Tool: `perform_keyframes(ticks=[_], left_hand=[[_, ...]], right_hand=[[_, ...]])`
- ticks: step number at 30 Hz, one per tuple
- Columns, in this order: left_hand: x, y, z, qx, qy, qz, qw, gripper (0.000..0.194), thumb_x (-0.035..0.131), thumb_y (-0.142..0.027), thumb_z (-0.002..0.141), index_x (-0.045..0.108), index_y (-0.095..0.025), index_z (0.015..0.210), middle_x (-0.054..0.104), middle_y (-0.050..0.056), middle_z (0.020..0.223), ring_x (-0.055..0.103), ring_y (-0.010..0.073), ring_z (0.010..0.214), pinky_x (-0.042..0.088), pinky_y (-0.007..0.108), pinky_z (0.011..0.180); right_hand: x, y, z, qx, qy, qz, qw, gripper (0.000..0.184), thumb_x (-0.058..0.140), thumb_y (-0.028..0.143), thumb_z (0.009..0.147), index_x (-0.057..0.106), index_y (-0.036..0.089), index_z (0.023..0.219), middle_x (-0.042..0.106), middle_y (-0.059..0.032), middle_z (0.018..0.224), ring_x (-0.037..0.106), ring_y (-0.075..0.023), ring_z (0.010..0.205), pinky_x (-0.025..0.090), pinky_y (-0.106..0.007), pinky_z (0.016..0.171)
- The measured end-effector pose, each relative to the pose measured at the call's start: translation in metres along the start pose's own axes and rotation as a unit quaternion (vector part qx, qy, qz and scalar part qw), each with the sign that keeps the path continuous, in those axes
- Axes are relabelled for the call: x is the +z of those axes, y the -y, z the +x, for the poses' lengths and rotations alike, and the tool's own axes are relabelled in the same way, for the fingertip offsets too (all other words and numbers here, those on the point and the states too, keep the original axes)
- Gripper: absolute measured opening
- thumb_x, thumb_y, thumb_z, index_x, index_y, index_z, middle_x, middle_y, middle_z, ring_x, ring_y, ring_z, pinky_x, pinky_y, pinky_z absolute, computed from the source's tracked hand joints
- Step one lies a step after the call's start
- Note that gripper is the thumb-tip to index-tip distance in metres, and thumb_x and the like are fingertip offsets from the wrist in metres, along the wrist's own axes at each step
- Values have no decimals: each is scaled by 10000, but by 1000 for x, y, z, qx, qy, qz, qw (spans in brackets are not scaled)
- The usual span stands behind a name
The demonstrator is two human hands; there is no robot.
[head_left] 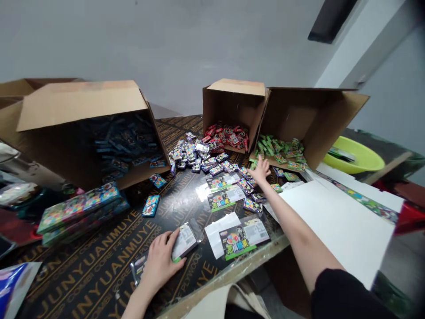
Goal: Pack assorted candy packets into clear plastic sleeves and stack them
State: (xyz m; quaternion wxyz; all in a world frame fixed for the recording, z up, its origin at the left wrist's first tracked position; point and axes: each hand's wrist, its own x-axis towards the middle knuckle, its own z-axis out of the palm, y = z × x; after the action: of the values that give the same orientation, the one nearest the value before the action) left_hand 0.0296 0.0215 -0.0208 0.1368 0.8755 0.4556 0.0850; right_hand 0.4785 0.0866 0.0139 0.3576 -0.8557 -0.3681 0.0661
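The right hand (pixel 261 169) is spread wide, fingers fanned, with nothing visible in its grasp. Small purple packets (pixel 246 186) lie just beside and below it, the nearest slanting lengthwise down along the forearm. Green packets (pixel 270 144) lie just past its fingertips, in and before the mouth of a cardboard box (pixel 345 110); this is the nearer hand to both kinds. The left hand (pixel 161 259), well apart and closer to the body, rests over a clear bag (pixel 186 241) that slants away from its thumb side. Whether it pinches the bag or merely presses it, I cannot tell.

Right of the left hand, a labelled bag (pixel 237 241) carries bright Chinese characters above a green strip (the last two look like 糖果, "candy"). Similar bags (pixel 222 199) lie beyond it. Red packets (pixel 232 136) sit in another box, beyond and left of the right hand; blue packets (pixel 124 137) fill one beyond the left. Around the left hand, the table (pixel 99 252) reads "JUNYUANMUYE" and "PLYWOOD".
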Motion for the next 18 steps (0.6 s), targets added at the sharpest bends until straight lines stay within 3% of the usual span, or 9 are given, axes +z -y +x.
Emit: perform_keyframes(ticks=[2,5,8,11,14,16,18], left_hand=[[-6,-10,10,30,38,20,999,738,592,-347,651,312,-271,1329,436,105,1249,414,283,1135,302,441,969],[-16,-26,28,74,107,46,990,722,586,-239,620,344,-321,1295,367,105,1323,382,292,1166,347,440,910],[-22,-36,41,83,140,67,984,568,584,-199,570,497,-270,1127,430,126,1231,413,304,1103,405,423,819],[-24,-39,44,92,139,72,983,499,601,-206,549,523,-245,1040,463,124,1144,430,303,1056,421,421,793],[-27,-42,42,92,145,63,983,463,602,-204,556,527,-249,1011,475,106,1109,439,299,1036,434,413,776],[-30,-44,38,83,146,49,985,455,604,-202,560,531,-242,1007,473,109,1118,443,303,1033,436,418,779],[-33,-43,34,70,123,21,990,535,609,-186,553,508,-234,1076,457,116,1158,441,302,1045,426,425,814]], right_hand=[[-12,-19,22,37,20,26,999,848,663,311,603,262,161,1336,197,-216,1413,69,-401,1296,42,-630,941],[-21,-30,25,29,55,77,995,761,672,293,579,368,150,1262,411,-206,1286,280,-396,1221,132,-616,934],[-18,-23,7,2,86,153,984,717,654,367,613,376,175,1246,516,-153,1177,427,-323,1123,294,-507,915],[-11,-3,-24,-19,141,243,960,613,513,526,728,378,212,1237,596,-97,1043,572,-245,916,440,-393,765],[-3,23,-63,-23,254,355,899,543,365,620,790,479,222,1142,637,-74,946,616,-214,760,470,-366,677],[4,39,-90,-16,352,434,829,557,339,644,798,527,213,1096,645,-80,936,619,-217,752,469,-371,682],[13,51,-115,-34,398,454,796,565,325,640,812,533,210,1114,640,-83,965,613,-222,798,466,-373,701]])
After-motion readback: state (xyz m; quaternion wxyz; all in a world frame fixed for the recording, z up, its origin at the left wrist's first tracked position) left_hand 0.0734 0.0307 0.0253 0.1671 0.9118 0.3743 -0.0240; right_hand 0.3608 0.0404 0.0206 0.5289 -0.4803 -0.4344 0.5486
